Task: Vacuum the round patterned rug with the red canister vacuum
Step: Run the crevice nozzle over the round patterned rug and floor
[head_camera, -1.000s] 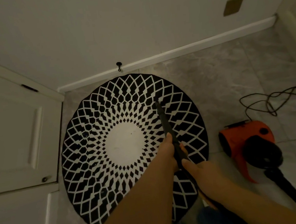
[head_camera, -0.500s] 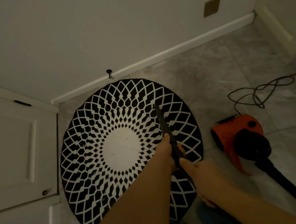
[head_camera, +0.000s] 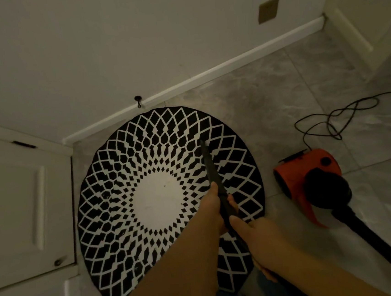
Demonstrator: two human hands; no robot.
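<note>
There is one round rug [head_camera: 168, 203], one red vacuum [head_camera: 308, 172] at 3 o'clock, one black nozzle [head_camera: 212, 170], one cord [head_camera: 335, 120], one wall plate [head_camera: 269, 10], and two hands, left hand [head_camera: 213, 208] and right hand [head_camera: 258, 239].

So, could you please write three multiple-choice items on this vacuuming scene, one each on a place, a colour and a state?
1. Where does the canister vacuum sit?
A. on the rug's middle
B. on the tile floor, right of the rug
C. against the door

2. What colours is the round rug?
A. black and white
B. red and grey
C. plain brown

3. How is the nozzle wand held?
A. left hand only
B. lying loose
C. both hands

Answers: 1 B, the canister stands on tiles beside the rug; 2 A, black diamonds circle a white centre; 3 C, left hand and right hand grip it.
</note>
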